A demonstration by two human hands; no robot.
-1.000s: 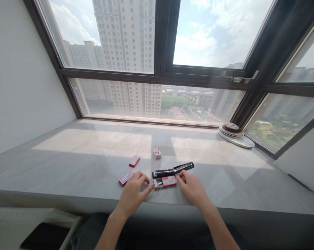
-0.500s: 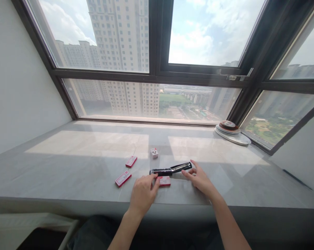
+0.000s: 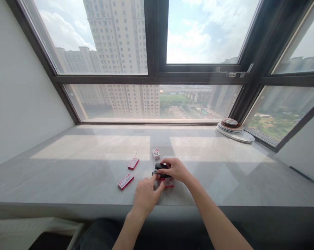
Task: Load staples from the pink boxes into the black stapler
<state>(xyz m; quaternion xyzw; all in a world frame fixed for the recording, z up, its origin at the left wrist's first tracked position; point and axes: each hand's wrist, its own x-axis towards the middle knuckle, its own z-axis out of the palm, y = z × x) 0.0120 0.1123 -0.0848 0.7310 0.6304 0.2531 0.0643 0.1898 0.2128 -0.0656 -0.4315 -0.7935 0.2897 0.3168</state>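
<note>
A black stapler (image 3: 160,166) lies on the stone sill between my hands, its upper arm folded back over its base with a gap at the left end. My right hand (image 3: 178,170) grips the upper arm from the right, covering much of it. With thumb and fingertips, my left hand (image 3: 145,195) holds the base's left end. Just in front of the stapler, partly under my left thumb, is a red-and-white box (image 3: 169,183). A small white box (image 3: 156,154) stands behind the stapler.
Two flat red-and-white boxes (image 3: 133,163) lie to the left on the sill (image 3: 75,177). A stack of plates (image 3: 233,130) sits in the far right corner against the window frame (image 3: 198,80). The sill's front edge runs just before my forearms.
My right hand has swung the stapler's upper arm from stretched out on the right to folded over the base. My left hand keeps holding the base end. The view has shifted slightly.
</note>
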